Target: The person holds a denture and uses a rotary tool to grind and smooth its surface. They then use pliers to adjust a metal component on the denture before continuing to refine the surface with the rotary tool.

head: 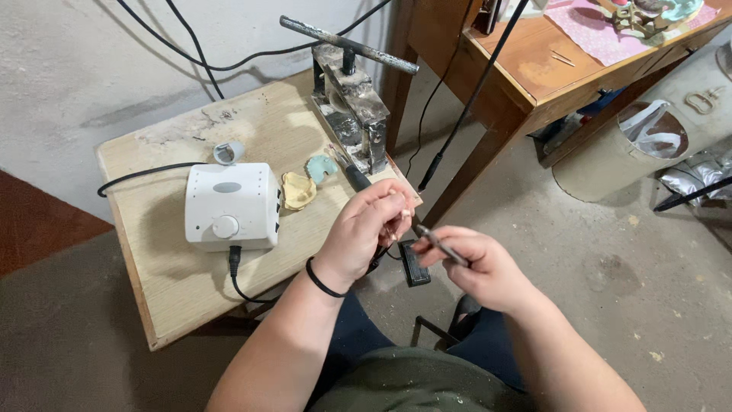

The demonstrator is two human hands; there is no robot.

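Holding a small pale piece [398, 204] pinched between thumb and fingertips, the left hand [364, 229] hovers just past the front edge of a low wooden table [164, 267]; the piece is mostly hidden by the fingers, so its shape cannot be told. A black band [322, 281] circles the left wrist. The right hand [480, 263] sits close beside it, fingers closed around a slim metal handpiece [441, 246] whose tip points toward the left hand's fingertips, nearly touching them. On the table, a white control box [231, 206] with a round knob stands near the middle, a black cable [238, 278] plugged into its front. Just to the right of the box lie a yellowish dental cast [297, 191] and a pale green one [321, 167], side by side. Behind them stands a dark metal press [352, 107] with a long crossbar on top. Below the hands, a small black pedal [415, 267] lies on the concrete floor [610, 290]. A wooden desk [534, 69] stands off to the upper right, with a lined bin [625, 152] beside it.
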